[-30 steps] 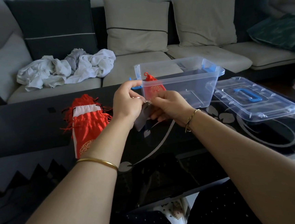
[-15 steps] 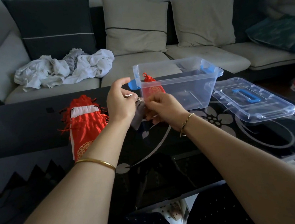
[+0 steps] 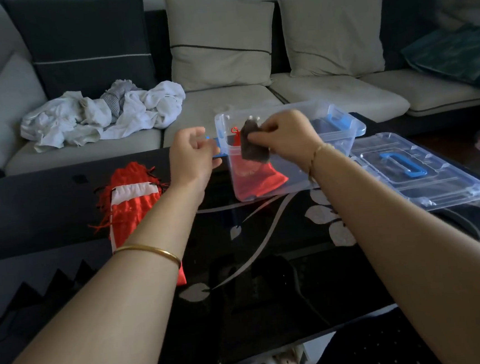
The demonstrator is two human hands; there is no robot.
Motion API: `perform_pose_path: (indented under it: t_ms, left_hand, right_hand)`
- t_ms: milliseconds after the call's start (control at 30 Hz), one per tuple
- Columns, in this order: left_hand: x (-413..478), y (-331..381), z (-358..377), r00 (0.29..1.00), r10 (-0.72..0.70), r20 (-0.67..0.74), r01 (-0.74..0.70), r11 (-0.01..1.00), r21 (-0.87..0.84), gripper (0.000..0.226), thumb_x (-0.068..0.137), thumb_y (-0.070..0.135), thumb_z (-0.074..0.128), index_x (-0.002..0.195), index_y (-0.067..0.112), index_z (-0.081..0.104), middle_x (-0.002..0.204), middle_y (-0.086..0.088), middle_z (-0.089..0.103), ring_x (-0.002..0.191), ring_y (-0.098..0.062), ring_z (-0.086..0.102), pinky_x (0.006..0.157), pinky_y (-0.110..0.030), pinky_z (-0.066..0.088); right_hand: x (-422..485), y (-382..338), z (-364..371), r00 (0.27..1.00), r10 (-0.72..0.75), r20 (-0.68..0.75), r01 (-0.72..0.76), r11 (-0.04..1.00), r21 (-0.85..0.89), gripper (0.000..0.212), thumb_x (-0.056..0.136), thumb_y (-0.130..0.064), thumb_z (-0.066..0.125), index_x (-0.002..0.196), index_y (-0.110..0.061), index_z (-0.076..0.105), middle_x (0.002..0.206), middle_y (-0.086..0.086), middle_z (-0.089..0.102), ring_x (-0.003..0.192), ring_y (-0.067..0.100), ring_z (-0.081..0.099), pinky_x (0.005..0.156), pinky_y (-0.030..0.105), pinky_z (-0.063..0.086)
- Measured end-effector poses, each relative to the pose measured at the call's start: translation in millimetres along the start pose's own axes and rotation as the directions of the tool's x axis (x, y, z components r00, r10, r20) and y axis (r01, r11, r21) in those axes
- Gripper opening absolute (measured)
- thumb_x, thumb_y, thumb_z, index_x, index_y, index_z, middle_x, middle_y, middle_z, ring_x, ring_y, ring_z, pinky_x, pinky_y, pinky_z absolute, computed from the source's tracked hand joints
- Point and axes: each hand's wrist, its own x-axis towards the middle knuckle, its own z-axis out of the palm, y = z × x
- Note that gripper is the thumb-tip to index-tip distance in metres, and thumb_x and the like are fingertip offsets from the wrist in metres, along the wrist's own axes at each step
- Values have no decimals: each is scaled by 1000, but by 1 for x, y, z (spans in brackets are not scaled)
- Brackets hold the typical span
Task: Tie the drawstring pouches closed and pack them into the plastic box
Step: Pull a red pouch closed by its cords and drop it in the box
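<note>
Two bare forearms reach forward over a dark glass tabletop (image 3: 270,280) patterned with pale leaves, a gold bangle (image 3: 149,252) on the left wrist and a thin bracelet (image 3: 315,156) on the right. At about 10 o'clock from the centre of the tabletop lies a stack of red pouches (image 3: 131,203), the top one with a white band across its mouth and red cords trailing out at the sides. The left hand (image 3: 191,157) hovers just beyond that stack, its fingers loosely curled and holding nothing that can be made out. The right hand (image 3: 285,138) is at about 1 o'clock, raised over the near wall of the clear plastic box (image 3: 342,141); its fingers pinch a small dark grey pouch (image 3: 253,146) near the top, so the pouch hangs at the box's rim. Inside the box, against its left end, lies a red pouch (image 3: 257,180) with its tied neck pointing up. Just right of the box, flat on the tabletop, rests the clear lid (image 3: 418,172) with a blue handle. Farther back stands a sofa (image 3: 226,104) with cushions and, at 11 o'clock, a heap of white cloth (image 3: 105,115).
</note>
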Motion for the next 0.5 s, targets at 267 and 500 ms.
perform_pose_path:
  t_ms: [267, 500]
  left_hand:
    - [25, -10, -20, 996, 7, -88, 19, 956, 294, 29, 91, 5, 48, 117, 9, 59, 107, -5, 62, 101, -20, 61, 90, -41, 54]
    - [1, -39, -67, 968, 44, -248, 76, 887, 456, 32, 89, 0, 42, 112, 11, 62, 113, -4, 62, 105, -18, 58, 88, -29, 45]
  right_hand:
    - [81, -4, 23, 979, 182, 89, -134, 909, -394, 37, 84, -26, 63, 62, -3, 43, 69, 8, 51, 62, 24, 48, 60, 26, 36]
    - [40, -20, 40, 998, 25, -66, -33, 991, -129, 24, 83, -4, 50, 93, -6, 71, 101, 13, 68, 94, 29, 64, 82, 31, 52]
